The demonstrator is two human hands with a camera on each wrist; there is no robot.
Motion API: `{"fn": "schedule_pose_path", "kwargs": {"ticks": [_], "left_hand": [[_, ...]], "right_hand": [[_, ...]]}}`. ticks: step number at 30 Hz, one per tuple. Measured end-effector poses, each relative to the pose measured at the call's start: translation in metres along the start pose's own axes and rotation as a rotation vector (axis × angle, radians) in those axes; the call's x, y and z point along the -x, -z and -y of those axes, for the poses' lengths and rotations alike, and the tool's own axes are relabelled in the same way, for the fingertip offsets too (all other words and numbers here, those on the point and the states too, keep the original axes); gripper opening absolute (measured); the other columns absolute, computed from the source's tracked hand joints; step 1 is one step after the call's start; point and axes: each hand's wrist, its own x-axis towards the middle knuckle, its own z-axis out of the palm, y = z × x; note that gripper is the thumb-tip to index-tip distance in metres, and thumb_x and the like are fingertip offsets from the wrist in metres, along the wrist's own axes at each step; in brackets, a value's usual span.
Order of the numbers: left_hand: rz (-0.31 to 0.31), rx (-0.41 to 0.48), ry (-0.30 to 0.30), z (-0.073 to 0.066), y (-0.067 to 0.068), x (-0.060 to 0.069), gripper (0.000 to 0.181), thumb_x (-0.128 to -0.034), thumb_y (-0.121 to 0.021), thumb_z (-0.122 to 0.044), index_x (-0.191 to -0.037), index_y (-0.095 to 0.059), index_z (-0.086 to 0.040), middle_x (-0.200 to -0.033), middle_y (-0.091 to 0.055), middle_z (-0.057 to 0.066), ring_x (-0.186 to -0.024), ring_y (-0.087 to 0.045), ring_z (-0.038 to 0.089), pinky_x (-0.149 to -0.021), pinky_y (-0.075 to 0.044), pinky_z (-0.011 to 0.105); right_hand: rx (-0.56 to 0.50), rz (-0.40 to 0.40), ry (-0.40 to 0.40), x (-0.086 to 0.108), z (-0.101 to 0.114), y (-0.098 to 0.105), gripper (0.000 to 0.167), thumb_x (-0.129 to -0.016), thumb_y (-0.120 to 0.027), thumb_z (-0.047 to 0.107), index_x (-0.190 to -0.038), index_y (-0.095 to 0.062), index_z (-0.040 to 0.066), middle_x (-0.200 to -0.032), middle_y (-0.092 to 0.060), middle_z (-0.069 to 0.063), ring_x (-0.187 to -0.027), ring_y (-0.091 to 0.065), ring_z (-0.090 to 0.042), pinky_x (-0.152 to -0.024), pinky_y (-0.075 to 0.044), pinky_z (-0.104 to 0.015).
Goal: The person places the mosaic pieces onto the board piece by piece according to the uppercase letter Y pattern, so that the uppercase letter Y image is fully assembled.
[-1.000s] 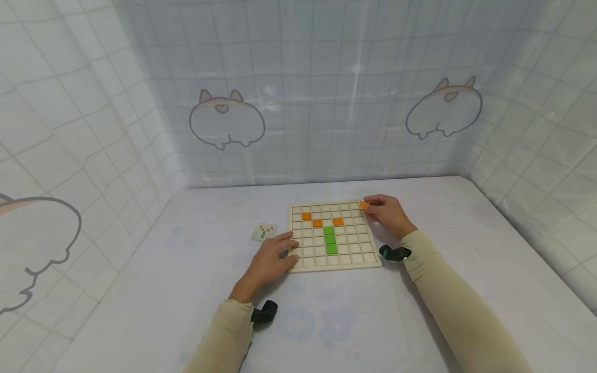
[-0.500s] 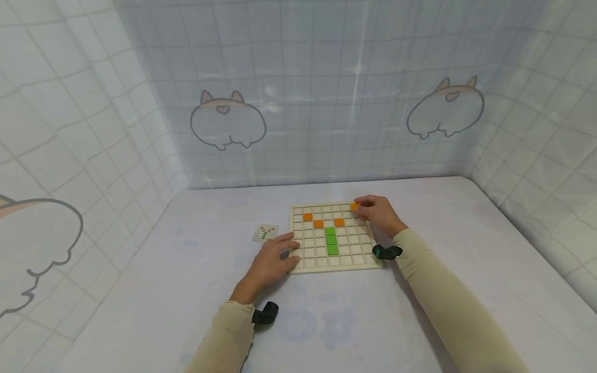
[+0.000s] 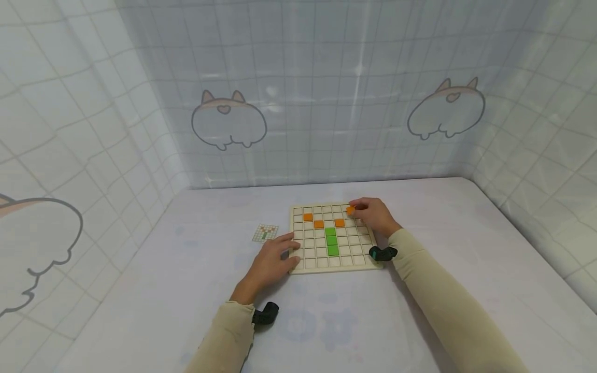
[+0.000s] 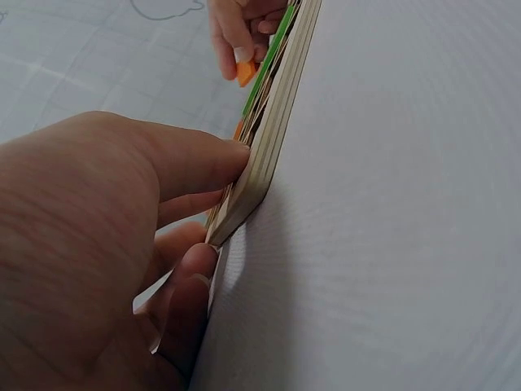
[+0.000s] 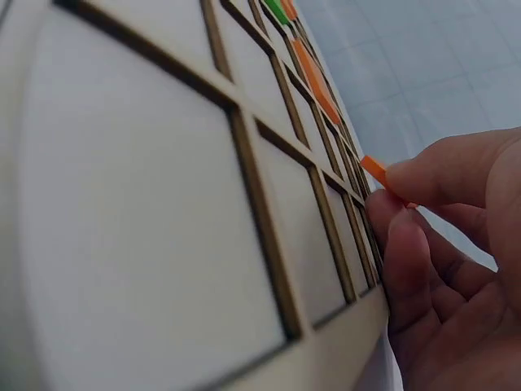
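A cream grid board (image 3: 309, 253) lies flat on the table. Three green tiles (image 3: 331, 241) stand in a column in its cells, and above them sit orange tiles (image 3: 318, 224) in separate cells. My right hand (image 3: 375, 216) pinches another orange tile (image 3: 350, 210) between thumb and fingers, over the board's far right part. In the right wrist view this tile (image 5: 376, 170) is tilted, its lower part hidden by the fingers. My left hand (image 3: 270, 260) rests at the board's left edge, fingers loosely extended, the thumb touching near the front corner.
A small pattern card (image 3: 265, 233) with a printed grid lies left of the board. White cloth covers the table (image 3: 322, 331). Tiled-print curtains (image 3: 336, 150) rise behind and at both sides. Each wrist wears a black camera strap (image 3: 383, 253).
My right hand has moved left and slightly nearer with the orange tile, from the board's far right corner to over its cells. The left hand stays at the edge.
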Motion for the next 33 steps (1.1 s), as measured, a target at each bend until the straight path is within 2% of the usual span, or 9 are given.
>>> {"fn": "schedule_pose_path", "kwargs": {"ticks": [4, 9, 17, 24, 33], "left_hand": [[-0.003, -0.003, -0.003, 0.0002, -0.0006, 0.0002, 0.034, -0.0925, -0.070, -0.023, -0.125, -0.070, -0.015, -0.152, -0.048, 0.001, -0.141, -0.037, 0.037, -0.110, -0.033, 0.056], [-0.007, 0.002, -0.008, -0.0005, 0.0003, 0.0000, 0.034, -0.0931, -0.069, -0.023, -0.126, -0.070, -0.014, -0.152, -0.048, 0.001, -0.141, -0.037, 0.037, -0.110, -0.033, 0.056], [-0.002, -0.005, -0.001, 0.0020, -0.0003, -0.0006, 0.034, -0.0931, -0.069, -0.025, -0.126, -0.070, -0.015, -0.152, -0.048, 0.000, -0.142, -0.037, 0.036, -0.111, -0.031, 0.055], [-0.004, -0.003, 0.002, 0.0001, 0.0009, 0.0000, 0.033, -0.0930, -0.069, -0.024, -0.125, -0.071, -0.015, -0.152, -0.048, 0.000, -0.142, -0.036, 0.037, -0.111, -0.031, 0.056], [-0.007, 0.004, -0.013, -0.0008, 0.0004, 0.0003, 0.033, -0.0932, -0.069, -0.022, -0.125, -0.070, -0.013, -0.152, -0.048, 0.002, -0.141, -0.037, 0.038, -0.112, -0.031, 0.056]], "right_hand": [[0.066, -0.007, 0.019, -0.0011, -0.0006, -0.0024, 0.037, -0.095, -0.068, 0.016, -0.131, -0.065, 0.008, -0.123, -0.064, -0.015, -0.111, -0.058, -0.031, -0.096, -0.046, -0.047], [0.102, -0.003, 0.029, -0.0027, -0.0028, -0.0033, 0.035, -0.096, -0.067, 0.017, -0.130, -0.066, 0.008, -0.118, -0.065, -0.013, -0.105, -0.059, -0.029, -0.092, -0.048, -0.045], [0.160, 0.024, 0.042, -0.0009, 0.0019, -0.0039, 0.039, -0.096, -0.066, 0.018, -0.133, -0.065, 0.007, -0.122, -0.064, -0.015, -0.111, -0.058, -0.031, -0.096, -0.047, -0.047], [0.166, 0.040, 0.060, 0.0004, 0.0038, -0.0026, 0.042, -0.097, -0.065, 0.017, -0.137, -0.061, 0.006, -0.121, -0.064, -0.017, -0.110, -0.058, -0.032, -0.094, -0.048, -0.047], [0.153, 0.032, 0.096, 0.0017, 0.0019, -0.0029, 0.038, -0.097, -0.063, 0.014, -0.132, -0.062, -0.001, -0.124, -0.064, -0.019, -0.114, -0.059, -0.034, -0.096, -0.047, -0.048]]}}
